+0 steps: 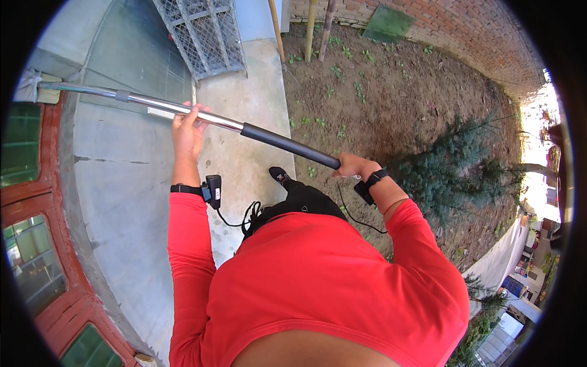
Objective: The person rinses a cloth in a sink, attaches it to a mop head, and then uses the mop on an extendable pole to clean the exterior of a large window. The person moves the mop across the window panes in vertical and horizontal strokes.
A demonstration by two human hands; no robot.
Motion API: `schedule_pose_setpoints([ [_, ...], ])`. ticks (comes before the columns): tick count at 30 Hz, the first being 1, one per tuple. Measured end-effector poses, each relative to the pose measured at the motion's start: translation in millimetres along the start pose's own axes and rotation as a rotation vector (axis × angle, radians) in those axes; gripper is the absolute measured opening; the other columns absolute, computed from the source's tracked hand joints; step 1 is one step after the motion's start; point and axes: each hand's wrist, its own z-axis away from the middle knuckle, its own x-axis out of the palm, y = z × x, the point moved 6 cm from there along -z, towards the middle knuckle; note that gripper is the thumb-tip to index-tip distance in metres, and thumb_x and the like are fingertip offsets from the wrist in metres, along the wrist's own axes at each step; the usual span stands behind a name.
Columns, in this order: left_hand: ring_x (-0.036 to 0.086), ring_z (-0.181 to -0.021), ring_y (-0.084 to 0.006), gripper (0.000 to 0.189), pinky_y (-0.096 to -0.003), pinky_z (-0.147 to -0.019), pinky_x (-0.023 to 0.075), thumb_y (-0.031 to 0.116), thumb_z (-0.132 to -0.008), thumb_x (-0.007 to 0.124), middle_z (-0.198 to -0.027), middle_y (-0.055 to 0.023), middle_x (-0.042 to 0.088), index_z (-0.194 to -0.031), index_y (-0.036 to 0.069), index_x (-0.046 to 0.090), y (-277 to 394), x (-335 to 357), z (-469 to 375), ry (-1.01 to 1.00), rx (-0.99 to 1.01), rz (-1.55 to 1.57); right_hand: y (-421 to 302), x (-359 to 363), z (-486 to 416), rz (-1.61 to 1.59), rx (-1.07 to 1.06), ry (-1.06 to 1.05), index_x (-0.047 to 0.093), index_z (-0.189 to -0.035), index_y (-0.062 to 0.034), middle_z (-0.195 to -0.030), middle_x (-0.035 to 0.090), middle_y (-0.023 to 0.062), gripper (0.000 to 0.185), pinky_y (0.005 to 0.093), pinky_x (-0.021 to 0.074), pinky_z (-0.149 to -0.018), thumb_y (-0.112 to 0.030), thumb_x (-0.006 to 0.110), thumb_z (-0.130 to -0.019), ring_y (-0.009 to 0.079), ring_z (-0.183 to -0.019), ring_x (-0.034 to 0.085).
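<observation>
A long metal pole (pixel 153 102) with a dark foam grip runs slantwise across the view. My right hand (pixel 353 166) is closed round the end of the foam grip. Further along, my left hand (pixel 189 126) holds the bare shiny tube with its fingers and thumb. A grey collar joins two sections of the tube. At the far left, the pole's far end meets a whitish cloth or bag-like thing (pixel 28 86) beside a pale box-like piece; how they are joined cannot be told.
A metal lattice gate or rack (pixel 205 34) stands ahead on the concrete path (pixel 266 91). Red-framed windows (pixel 50 202) line the left. At right lie a soil bed (pixel 367 105), a bushy conifer (pixel 454 169) and a brick wall (pixel 467 36). Upright poles (pixel 310 32) stand at the bed's far edge.
</observation>
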Motion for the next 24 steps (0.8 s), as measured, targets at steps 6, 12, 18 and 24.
schedule_pose_setpoints([
  [6, 0.059, -0.113, -0.0346, 0.041, -0.0540, -0.089, 0.0506, 0.000, -0.090, 0.060, -0.120, -0.0150, 0.056, -0.126, 0.003, 0.041, 24.3, -1.4, -5.9, -0.007, 0.056, 0.040, -6.4, -11.7, 16.3, 0.094, -0.068, 0.114, 0.063, -0.098, -0.0009, -0.078, 0.068, 0.0099, 0.035, 0.0359, 0.0497, -0.070, -0.023, 0.077, -0.074, 0.0201, -0.075, 0.065],
  [12, 0.060, -0.111, -0.0328, 0.029, -0.0525, -0.089, 0.0516, 0.001, -0.090, 0.060, -0.114, -0.0137, 0.059, -0.116, 0.004, 0.047, 23.5, 8.7, -6.3, -0.042, 0.105, 0.071, 0.9, -20.2, 60.4, 0.145, -0.254, 0.400, 0.059, -0.099, -0.0033, -0.081, 0.066, 0.0175, 0.038, 0.0407, 0.0491, -0.071, -0.026, 0.078, -0.075, 0.0330, -0.079, 0.065],
  [18, 0.064, -0.080, -0.0225, 0.015, -0.0382, -0.069, 0.0560, 0.003, -0.091, 0.058, -0.089, -0.0110, 0.061, -0.101, 0.004, 0.047, -4.6, 30.5, 10.5, -0.107, 0.090, 0.077, 41.7, 13.0, 82.2, 0.278, -0.412, 0.824, 0.064, -0.087, -0.0070, -0.080, 0.065, 0.0174, 0.024, 0.0493, 0.0489, -0.069, -0.028, 0.070, -0.077, 0.0400, -0.076, 0.061],
  [24, 0.066, -0.086, -0.0211, 0.027, -0.0368, -0.068, 0.0553, 0.005, -0.089, 0.062, -0.095, -0.0088, 0.062, -0.106, 0.009, 0.041, -5.4, 36.5, 23.7, -0.013, 0.127, -0.100, 104.2, 42.6, 2.9, 0.210, -0.253, 0.593, 0.066, -0.095, 0.0029, -0.075, 0.066, 0.0248, 0.037, 0.0460, 0.0499, -0.062, -0.030, 0.072, -0.078, 0.0408, -0.073, 0.067],
])
